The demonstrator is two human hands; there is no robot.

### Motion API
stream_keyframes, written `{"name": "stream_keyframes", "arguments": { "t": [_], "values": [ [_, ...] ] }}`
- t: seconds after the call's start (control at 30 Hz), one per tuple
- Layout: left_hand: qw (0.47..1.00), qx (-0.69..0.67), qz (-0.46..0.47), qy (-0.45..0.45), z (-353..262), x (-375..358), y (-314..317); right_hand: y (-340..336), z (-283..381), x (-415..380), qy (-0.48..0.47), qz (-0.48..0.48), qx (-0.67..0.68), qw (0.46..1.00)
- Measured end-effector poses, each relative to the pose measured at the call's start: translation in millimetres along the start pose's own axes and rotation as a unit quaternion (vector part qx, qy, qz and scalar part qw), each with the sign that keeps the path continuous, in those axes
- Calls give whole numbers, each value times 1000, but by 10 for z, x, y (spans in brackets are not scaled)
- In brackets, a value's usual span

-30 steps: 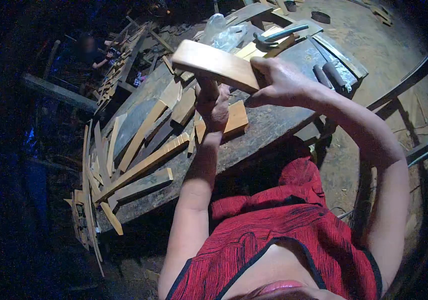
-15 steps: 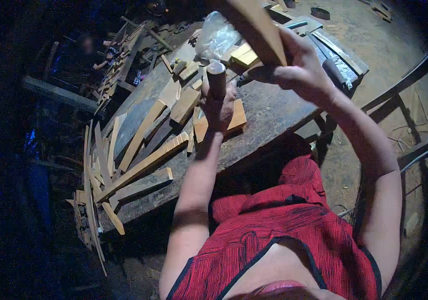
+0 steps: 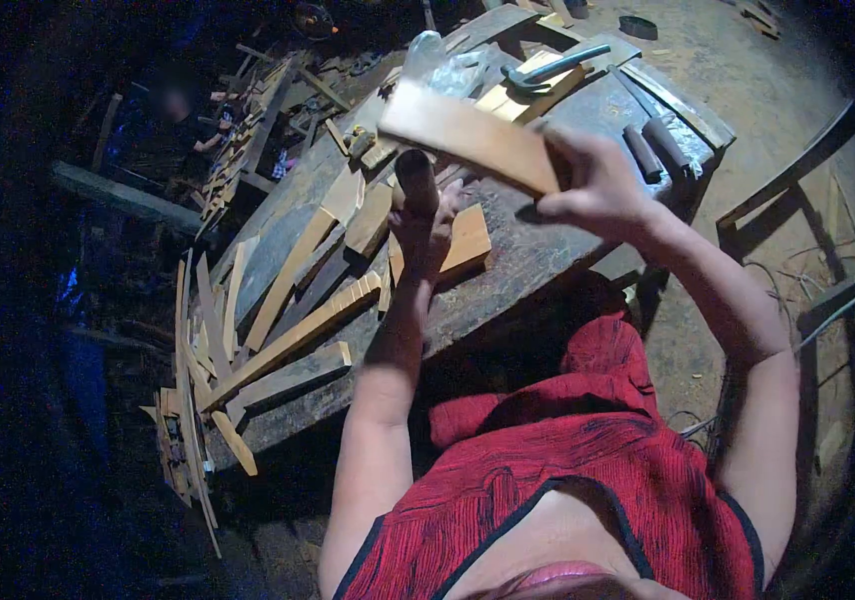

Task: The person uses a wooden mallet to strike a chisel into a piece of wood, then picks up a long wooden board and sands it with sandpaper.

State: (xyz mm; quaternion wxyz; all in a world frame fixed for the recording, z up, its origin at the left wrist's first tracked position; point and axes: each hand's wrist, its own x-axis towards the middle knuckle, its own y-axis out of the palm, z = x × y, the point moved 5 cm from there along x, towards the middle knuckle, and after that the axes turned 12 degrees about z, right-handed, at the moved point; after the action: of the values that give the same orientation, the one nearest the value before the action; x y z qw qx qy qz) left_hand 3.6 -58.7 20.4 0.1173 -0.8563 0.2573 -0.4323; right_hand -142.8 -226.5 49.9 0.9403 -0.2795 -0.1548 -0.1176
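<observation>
Red cloth of the person's top fills the bottom of the frame, and both bare arms rise from it toward the counter (image 3: pixel 548 250). At centre, the left hand (image 3: pixel 420 232) is closed round a wooden handle (image 3: pixel 414 182) standing upright. Just right of it, the right hand (image 3: pixel 593 185) pinches one end of a flat wooden board (image 3: pixel 463 132), held raised and tilted over the handle. That one-ended grip could likely let the board twist or slip onto the left fingers. Beyond, in the upper middle, a hammer (image 3: pixel 553 68) lies on the counter; offcuts (image 3: pixel 278 330) crowd its left side.
</observation>
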Motion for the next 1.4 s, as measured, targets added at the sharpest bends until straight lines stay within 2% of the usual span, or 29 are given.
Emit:
{"name": "stream_keyframes", "arguments": {
  "t": [0.03,0.07,0.1,0.13,0.17,0.2,0.23,0.27,0.3,0.33,0.37,0.4,0.47,0.5,0.53,0.63,0.73,0.83,0.97,1.07,1.23,1.4],
  "values": [
    [997,1,47,-59,97,-21,-29,-18,95,2,-58,-47,76,994],
    [989,1,92,-117,208,-52,-45,-1,187,-13,-75,-56,214,972],
    [967,189,139,-102,668,-202,-24,83,102,-15,-92,-56,166,980],
    [967,191,138,-101,733,-250,-45,185,-26,-15,-111,-58,116,985],
    [956,237,153,-81,729,-269,-43,277,-51,-28,-85,-23,-15,996],
    [943,282,167,-61,737,-282,-28,365,-136,-27,-18,28,19,999],
    [984,96,115,-100,896,-266,-87,328,-205,-33,21,18,-1,1000],
    [983,73,128,-106,292,-59,-118,260,-288,-41,59,8,-22,998],
    [988,-23,123,-94,265,-3,-192,188,-330,-55,109,-2,-95,990],
    [983,-120,117,-81,249,54,-270,194,-495,-62,120,-5,-78,990],
    [976,-130,116,-130,180,107,-294,242,-655,-127,176,7,4,984],
    [972,-138,110,-157,629,83,-393,304,-817,-198,229,19,86,969],
    [944,-248,7,-217,614,64,-536,443,-1262,-298,181,-51,22,982],
    [934,-280,-56,-213,649,54,-637,550,-1590,-346,202,-48,-9,978],
    [945,-272,-86,-161,595,88,-730,580,-1613,-355,201,-45,-7,978],
    [927,-320,-138,-138,332,82,-785,678,-1656,-389,187,-55,-37,980],
    [919,-353,-96,-144,312,102,-719,683,-1686,-377,159,-59,-10,986],
    [950,-296,-57,-80,222,85,-635,637,-1611,-390,170,-59,62,982],
    [939,-328,-38,-99,222,75,-579,626,-1572,-387,225,-25,44,973],
    [937,-330,-11,-114,233,61,-555,627,-1548,-381,213,-18,62,975],
    [938,-339,-25,-71,190,72,-542,617,-1505,-367,189,-18,34,981],
    [941,-324,3,-99,258,41,-506,631,-1505,-371,178,-17,70,981]
  ]
}}
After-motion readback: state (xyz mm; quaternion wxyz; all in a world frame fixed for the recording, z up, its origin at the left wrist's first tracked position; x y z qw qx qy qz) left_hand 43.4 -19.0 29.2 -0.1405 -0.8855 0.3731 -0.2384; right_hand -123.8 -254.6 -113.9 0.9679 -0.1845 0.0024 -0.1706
